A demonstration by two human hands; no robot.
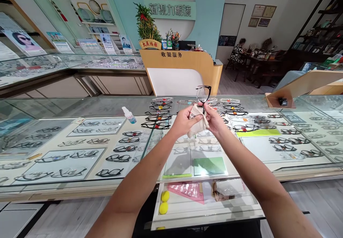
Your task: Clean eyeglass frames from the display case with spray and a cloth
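Note:
Both hands are raised over the glass counter, close together. A pair of eyeglasses [203, 93] with a dark frame stands up on end between them, one lens above the fingers. My left hand [184, 121] is closed on a beige cleaning cloth [197, 123], which is wrapped around the lower lens and hides it. My right hand [213, 118] pinches the frame near its middle, with part of the cloth against its fingers. To the left, a small white spray bottle [129, 115] stands on the glass.
Rows of eyeglasses [158, 117] lie beyond and beside my hands. The glass display counter [107, 184] holds more frames. Below it, an open drawer [214, 216] contains yellow round cases [163, 208] and a pink packet [187, 191]. A wooden stand [281, 102] is at right; a person [238, 52] sits far back.

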